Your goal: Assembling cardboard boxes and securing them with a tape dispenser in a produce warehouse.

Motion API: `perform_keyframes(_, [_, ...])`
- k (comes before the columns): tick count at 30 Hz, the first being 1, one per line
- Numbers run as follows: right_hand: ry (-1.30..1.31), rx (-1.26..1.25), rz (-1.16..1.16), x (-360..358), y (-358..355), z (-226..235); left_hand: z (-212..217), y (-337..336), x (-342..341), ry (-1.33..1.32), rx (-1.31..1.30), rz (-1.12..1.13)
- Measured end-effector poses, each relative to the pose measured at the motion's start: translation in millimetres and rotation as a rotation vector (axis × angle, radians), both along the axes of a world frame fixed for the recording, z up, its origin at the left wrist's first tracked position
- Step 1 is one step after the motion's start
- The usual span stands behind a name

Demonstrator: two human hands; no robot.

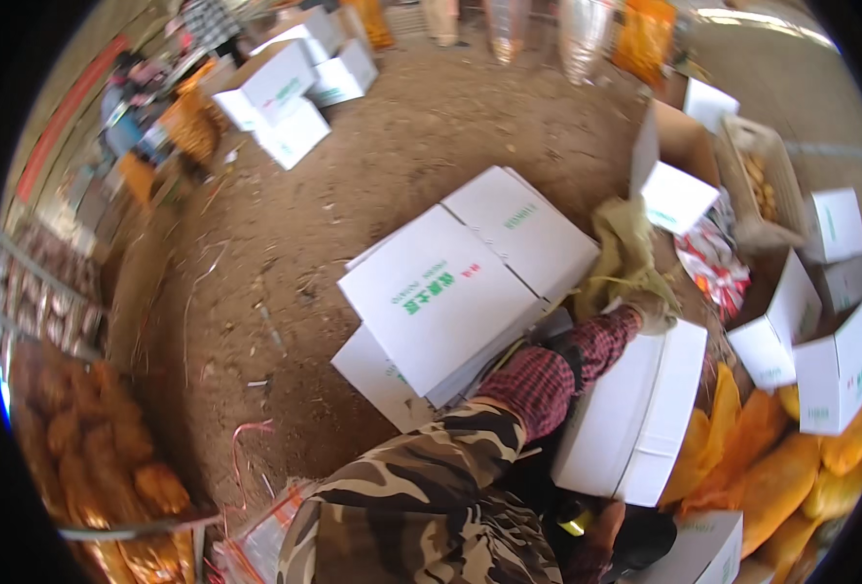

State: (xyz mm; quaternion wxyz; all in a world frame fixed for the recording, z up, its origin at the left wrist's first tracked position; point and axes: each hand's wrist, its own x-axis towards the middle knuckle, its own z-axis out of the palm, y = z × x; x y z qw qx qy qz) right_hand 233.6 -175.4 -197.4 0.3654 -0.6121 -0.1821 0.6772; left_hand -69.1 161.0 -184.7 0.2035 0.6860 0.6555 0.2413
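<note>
A closed white carton point(635, 409) is tilted in front of me, a lengthwise seam along its face. My left hand point(655, 311), apparently gloved, grips its far end, with the arm in a plaid sleeve cover and camouflage cloth. At the near end, my right hand point(606, 526) is at the lower edge, thumb against the cardboard and its other fingers hidden. Just left of the carton lies a stack of flattened white cartons point(431, 302) with green and red print. An olive-green cloth sack point(621, 243) lies crumpled beyond my left hand.
Open white cartons point(771, 326) and a crate of potatoes point(762, 175) stand at right. Orange filled sacks point(776, 487) lie near right, more filled mesh bags point(100, 448) at left. Plastic bags point(270, 530) lie near left. Other people point(139, 97) are at the far left.
</note>
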Motion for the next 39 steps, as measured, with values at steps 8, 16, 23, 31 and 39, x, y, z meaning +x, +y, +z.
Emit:
perform_keyframes(8, [-0.075, 0.717, 0.514, -35.2, 57.8, 62.6, 265.7, -197.3, -159.3, -0.007, 0.539, 0.290])
perform_keyframes(16, [0.072, 0.961, 0.828, -332.6, 142.9, 235.1, 235.4, -415.5, -367.8, -0.354, 1.170, 1.139])
perform_keyframes(23, [-0.240, 0.815, 0.816, -181.9, 157.5, 120.3, -62.1, -444.9, -256.1, -0.193, -0.351, 1.516])
perform_keyframes(31, [-0.187, 0.372, 0.243, -56.6, 106.7, 77.1, -65.9, -464.7, -285.3, -0.266, -0.259, 1.504])
perform_keyframes(39, [0.025, 0.238, 0.002, -45.1, 95.3, 65.9, 82.4, -372.4, -259.3, -1.525, 0.331, 0.776])
